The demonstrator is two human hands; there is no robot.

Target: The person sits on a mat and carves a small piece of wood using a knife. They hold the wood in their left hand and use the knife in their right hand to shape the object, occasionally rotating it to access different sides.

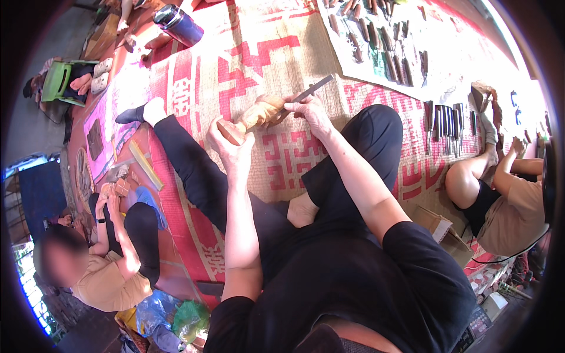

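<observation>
My left hand (232,150) is closed around the block-like base of a light-brown wooden carving (262,112), which lies tilted above the mat between my legs. The carving's rounded upper part points toward my right hand (312,115). Those fingers are closed on a dark, flat, narrow tool, file-like in shape (316,87), whose free end sticks out up and to the right. The tool's other end is hidden by my fingers and the carving, so I cannot tell whether it touches the wood.
A red-and-beige woven mat (282,162) lies under me. Many hand tools (397,53) lie on a white sheet at the far right, with a row of dark-handled tools (445,123) nearer. A dark tumbler (179,26) stands far left. People sit at both sides; a cardboard box (432,226) is at right.
</observation>
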